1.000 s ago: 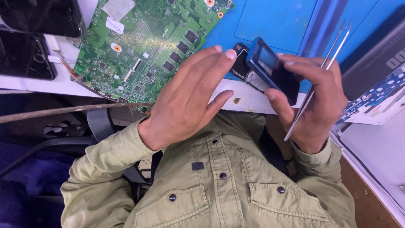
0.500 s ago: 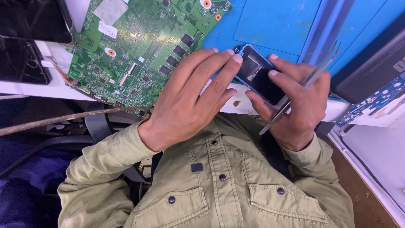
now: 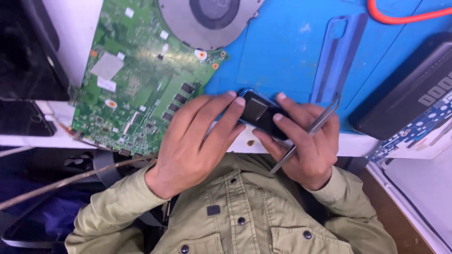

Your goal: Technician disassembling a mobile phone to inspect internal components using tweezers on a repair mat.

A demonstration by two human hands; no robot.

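Both hands hold a small dark phone (image 3: 262, 115) at the near edge of a blue work mat (image 3: 282, 51). My left hand (image 3: 195, 143) lies flat across its left side, fingertips on the phone's top edge. My right hand (image 3: 306, 143) grips the phone from the right and also holds metal tweezers (image 3: 308, 131), which slant from the mat down toward my chest. Most of the phone's body is hidden under my fingers.
A green circuit board (image 3: 141, 80) with a round fan (image 3: 209, 19) lies left of the mat. An orange cable (image 3: 405, 16) runs along the top right. A black device (image 3: 405, 91) and a blue board (image 3: 421, 127) sit at right; dark screens (image 3: 26, 66) at left.
The view has shifted, bringing the fan and cable into sight. The phone has tilted flatter and lower between my hands; the tweezers now lie at a shallower angle.
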